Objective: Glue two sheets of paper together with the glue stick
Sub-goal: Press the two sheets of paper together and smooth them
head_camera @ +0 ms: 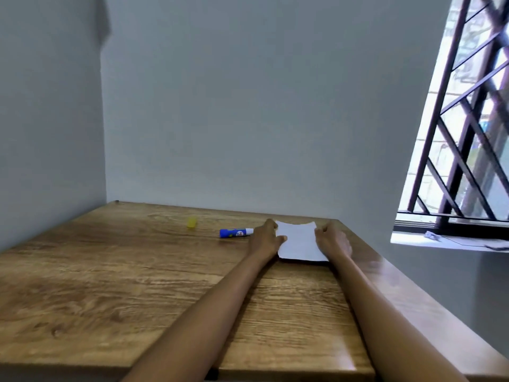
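Observation:
A white sheet of paper lies near the far right corner of the wooden table; whether a second sheet lies under it I cannot tell. My left hand holds its left edge, thumb on top. My right hand grips its right edge with curled fingers. The far edge of the paper bows up slightly. A blue glue stick with its white tip bare lies on its side just left of my left hand. Its yellow cap sits further left on the table.
Grey walls close off the table at the back and left. A barred window with a white sill is to the right, beyond the table's right edge.

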`<state>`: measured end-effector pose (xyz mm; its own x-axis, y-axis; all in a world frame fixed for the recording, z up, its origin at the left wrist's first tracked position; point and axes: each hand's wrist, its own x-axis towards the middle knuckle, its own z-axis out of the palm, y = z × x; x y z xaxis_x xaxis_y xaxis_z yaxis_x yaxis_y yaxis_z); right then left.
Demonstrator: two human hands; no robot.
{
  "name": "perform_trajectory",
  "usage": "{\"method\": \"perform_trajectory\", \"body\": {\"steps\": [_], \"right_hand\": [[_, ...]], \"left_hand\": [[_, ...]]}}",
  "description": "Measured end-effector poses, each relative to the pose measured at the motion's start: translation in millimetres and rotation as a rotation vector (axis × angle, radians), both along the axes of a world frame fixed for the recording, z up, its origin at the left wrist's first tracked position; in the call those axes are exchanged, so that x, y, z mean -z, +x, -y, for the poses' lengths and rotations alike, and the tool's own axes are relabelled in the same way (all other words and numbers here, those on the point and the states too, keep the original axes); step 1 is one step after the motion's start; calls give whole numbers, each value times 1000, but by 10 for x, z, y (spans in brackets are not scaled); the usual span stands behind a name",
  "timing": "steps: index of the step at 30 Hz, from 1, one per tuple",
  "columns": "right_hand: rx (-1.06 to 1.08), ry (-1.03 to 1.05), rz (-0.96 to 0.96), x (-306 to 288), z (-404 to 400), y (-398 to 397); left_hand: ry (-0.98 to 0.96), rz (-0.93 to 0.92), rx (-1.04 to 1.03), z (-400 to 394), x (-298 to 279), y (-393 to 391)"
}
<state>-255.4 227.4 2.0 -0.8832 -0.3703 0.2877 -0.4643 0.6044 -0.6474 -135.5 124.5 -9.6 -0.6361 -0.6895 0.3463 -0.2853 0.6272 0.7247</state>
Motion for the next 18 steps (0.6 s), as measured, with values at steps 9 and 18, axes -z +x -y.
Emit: {"method": "perform_trajectory", "body": {"steps": [9, 18], "right_hand": [[-130, 203, -255, 31, 17, -13], [-117, 322, -320, 34, -3, 67]], "left_hand": [[-512, 305, -72, -23, 65, -112], [-667, 225, -122, 66, 47, 133]]}}
